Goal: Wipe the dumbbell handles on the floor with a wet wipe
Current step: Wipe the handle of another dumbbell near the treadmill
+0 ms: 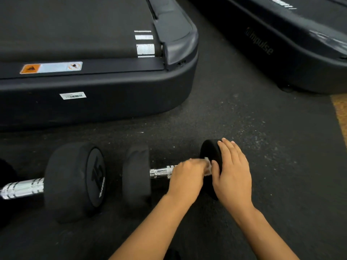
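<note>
1. From the head view I am looking down at a dark speckled rubber floor (253,128), where a black rubber-ended dumbbell with a knurled chrome handle (161,172) is lying crosswise just in front of me.
2. My left hand (187,177) is curling over the right part of that chrome handle and is gripping a small crumpled white wet wipe (208,166) against it, right beside the dumbbell's right end weight.
3. My right hand (232,173) is lying flat over that round black right end weight (210,151), its fingers straight and together and its thumb touching the weight's inner face just beside the wipe.
4. A second black dumbbell marked 15 with a chrome handle (75,181) is lying on the floor to the left, its right end weight just beside the first dumbbell's left end weight; its far end is running out of view.
5. A black treadmill deck with an orange warning sticker (93,87) is sitting beyond the dumbbells, and a second black treadmill base with grey lettering (281,59) is standing at the upper right.
</note>
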`<state>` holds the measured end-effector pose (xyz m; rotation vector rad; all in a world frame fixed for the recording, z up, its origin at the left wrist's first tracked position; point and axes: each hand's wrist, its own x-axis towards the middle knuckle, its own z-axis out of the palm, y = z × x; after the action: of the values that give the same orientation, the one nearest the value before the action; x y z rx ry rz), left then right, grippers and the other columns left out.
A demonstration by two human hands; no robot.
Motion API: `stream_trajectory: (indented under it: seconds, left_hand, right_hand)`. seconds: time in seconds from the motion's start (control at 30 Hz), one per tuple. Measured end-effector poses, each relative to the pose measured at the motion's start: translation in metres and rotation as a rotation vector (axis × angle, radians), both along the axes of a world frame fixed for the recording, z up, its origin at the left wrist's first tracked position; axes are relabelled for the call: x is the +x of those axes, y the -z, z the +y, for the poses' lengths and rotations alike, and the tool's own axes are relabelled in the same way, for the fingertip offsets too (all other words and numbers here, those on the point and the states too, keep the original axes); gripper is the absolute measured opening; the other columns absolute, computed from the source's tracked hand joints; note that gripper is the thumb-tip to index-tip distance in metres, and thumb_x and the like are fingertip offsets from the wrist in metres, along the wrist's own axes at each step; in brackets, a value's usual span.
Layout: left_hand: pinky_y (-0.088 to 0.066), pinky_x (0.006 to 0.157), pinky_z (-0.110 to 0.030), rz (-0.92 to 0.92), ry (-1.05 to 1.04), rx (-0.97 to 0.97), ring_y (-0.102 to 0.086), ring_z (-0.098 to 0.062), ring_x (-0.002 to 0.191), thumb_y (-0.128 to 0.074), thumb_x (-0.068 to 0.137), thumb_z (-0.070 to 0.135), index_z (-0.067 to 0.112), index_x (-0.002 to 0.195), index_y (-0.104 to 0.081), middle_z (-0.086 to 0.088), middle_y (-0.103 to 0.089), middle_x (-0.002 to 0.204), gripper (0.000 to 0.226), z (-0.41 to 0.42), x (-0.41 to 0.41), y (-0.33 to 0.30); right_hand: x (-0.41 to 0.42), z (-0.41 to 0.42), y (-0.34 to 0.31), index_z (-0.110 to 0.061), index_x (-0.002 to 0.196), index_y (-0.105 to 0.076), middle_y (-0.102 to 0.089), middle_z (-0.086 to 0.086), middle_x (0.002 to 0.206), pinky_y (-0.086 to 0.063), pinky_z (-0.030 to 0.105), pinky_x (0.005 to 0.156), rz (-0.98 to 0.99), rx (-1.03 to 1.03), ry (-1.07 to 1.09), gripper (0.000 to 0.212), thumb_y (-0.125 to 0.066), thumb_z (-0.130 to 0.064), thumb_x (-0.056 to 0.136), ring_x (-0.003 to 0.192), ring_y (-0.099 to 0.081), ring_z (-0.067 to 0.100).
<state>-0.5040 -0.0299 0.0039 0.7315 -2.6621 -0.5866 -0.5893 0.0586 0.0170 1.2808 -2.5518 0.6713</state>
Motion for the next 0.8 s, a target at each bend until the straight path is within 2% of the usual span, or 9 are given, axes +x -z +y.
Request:
stream_trajectory:
  seconds: [0.07,0.13,0.23,0.33,0.5,0.57,0.63,0.7,0.8]
  left_hand:
    - [-0.051,0.089,-0.033,0.205,0.112,-0.159,-0.066,-0.019,0.098,-0.056,0.081,0.013,0.011,0.101,-0.071,-0.005,-0.071,0.102,0.025,0.009,0.013,0.021]
    - [-0.046,0.096,-0.033,0.322,0.183,-0.248,-0.064,-0.020,0.102,-0.055,0.081,0.009,0.003,0.103,-0.070,-0.010,-0.069,0.106,0.027,0.006,0.011,0.035]
    - [-0.040,0.102,-0.032,0.347,0.233,-0.297,-0.062,-0.019,0.106,-0.051,0.085,0.007,0.002,0.105,-0.069,-0.010,-0.068,0.108,0.027,-0.001,0.013,0.037]
    - [-0.041,0.102,-0.033,0.365,0.241,-0.331,-0.063,-0.020,0.106,-0.051,0.085,0.007,0.001,0.103,-0.069,-0.011,-0.069,0.107,0.026,-0.003,0.022,0.038]
    - [-0.044,0.099,-0.032,0.369,0.237,-0.314,-0.064,-0.020,0.104,-0.056,0.083,0.004,0.000,0.102,-0.070,-0.011,-0.069,0.107,0.024,0.002,0.011,0.037]
    - [-0.046,0.097,-0.033,0.327,0.233,-0.238,-0.064,-0.020,0.103,-0.060,0.081,0.004,0.001,0.104,-0.069,-0.011,-0.069,0.107,0.024,0.002,0.009,0.035]
    - [-0.051,0.088,-0.038,0.193,0.188,-0.119,-0.066,-0.021,0.094,-0.065,0.082,0.007,0.008,0.104,-0.069,-0.008,-0.070,0.099,0.022,0.000,0.006,0.020]
    - [-0.051,0.079,-0.040,-0.004,0.063,0.018,-0.064,-0.025,0.088,-0.057,0.090,0.021,0.017,0.102,-0.067,-0.005,-0.068,0.094,0.016,-0.007,-0.004,-0.001]
    - [-0.049,0.077,-0.037,-0.214,-0.053,0.183,-0.062,-0.023,0.088,-0.049,0.095,0.029,0.020,0.102,-0.069,-0.006,-0.067,0.090,0.023,-0.023,-0.014,-0.022]
  right_hand:
    - [0.000,0.000,0.001,-0.001,0.131,-0.047,-0.048,0.012,0.137,-0.027,0.038,0.109,0.000,-0.005,0.002,0.048,-0.050,-0.018,0.086,0.132,-0.036,0.028]
    - [0.000,0.000,0.001,-0.002,0.131,-0.048,-0.048,0.012,0.137,-0.028,0.039,0.109,-0.006,-0.002,-0.001,0.050,-0.048,-0.020,0.085,0.132,-0.036,0.028]
    - [-0.001,0.001,0.000,-0.001,0.131,-0.048,-0.048,0.012,0.137,-0.028,0.039,0.109,-0.006,-0.003,-0.015,0.047,-0.054,-0.016,0.086,0.132,-0.036,0.029]
    - [-0.001,0.001,-0.001,-0.001,0.131,-0.048,-0.048,0.013,0.137,-0.029,0.040,0.108,0.002,0.001,-0.015,0.049,-0.062,-0.011,0.085,0.131,-0.037,0.029]
    - [0.000,0.002,0.001,-0.002,0.131,-0.047,-0.047,0.011,0.137,-0.027,0.037,0.109,0.001,-0.010,-0.014,0.050,-0.041,-0.026,0.088,0.132,-0.035,0.027]
    - [-0.001,0.002,0.001,-0.002,0.131,-0.047,-0.047,0.011,0.137,-0.025,0.036,0.110,0.008,-0.007,-0.021,0.050,-0.040,-0.026,0.088,0.132,-0.035,0.027]
    - [-0.001,0.001,0.000,-0.002,0.131,-0.047,-0.047,0.011,0.137,-0.024,0.034,0.110,0.014,0.001,-0.018,0.047,-0.047,-0.022,0.088,0.132,-0.036,0.027]
    - [-0.002,0.000,0.001,-0.002,0.131,-0.047,-0.047,0.012,0.137,-0.023,0.034,0.110,0.014,0.014,-0.006,0.046,-0.055,-0.015,0.087,0.132,-0.036,0.028]
    - [-0.001,-0.001,-0.001,-0.003,0.131,-0.046,-0.048,0.011,0.137,-0.021,0.032,0.110,0.022,0.018,0.000,0.048,-0.049,-0.020,0.086,0.132,-0.036,0.028]
